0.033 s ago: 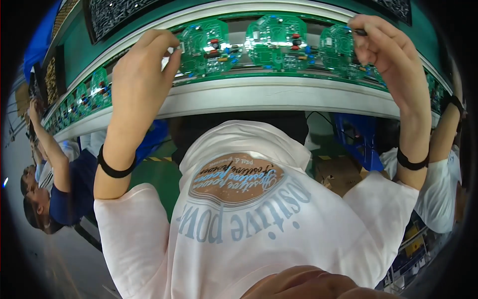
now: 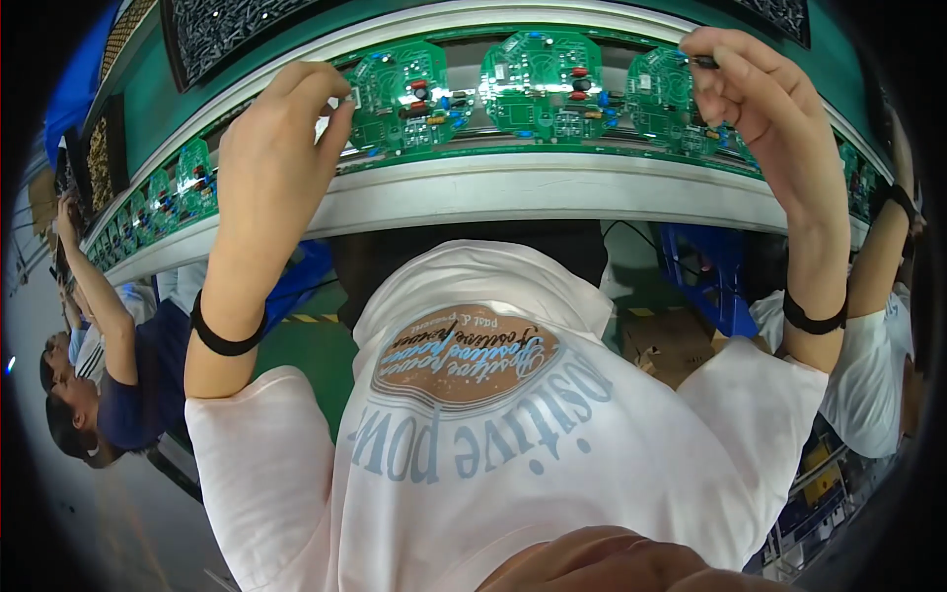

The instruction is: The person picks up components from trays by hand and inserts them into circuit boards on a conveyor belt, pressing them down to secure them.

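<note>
A row of green circuit boards lies along a rail in front of me. My left hand [image 2: 281,143] is over the left edge of one circuit board [image 2: 402,91], thumb and forefinger pinched together; whatever they hold, if anything, is too small to make out. To the right, my right hand [image 2: 767,104] pinches a small black cylindrical electronic component [image 2: 703,62] between thumb and forefinger. It hangs above another circuit board [image 2: 653,91], partly covered by the fingers. Between the hands sits a circuit board [image 2: 541,84] carrying red, black and blue components.
The pale front rail [image 2: 552,183] runs beneath the boards. Beyond the line stand a black tray [image 2: 237,39] of small dark parts and another dark tray [image 2: 774,15]. Co-workers sit at the left, one in a navy shirt [image 2: 148,380], and at the right, one in a light shirt [image 2: 863,385].
The boards appear slightly farther left in the picture. Both hands have shifted slightly left too, keeping their pinched poses.
</note>
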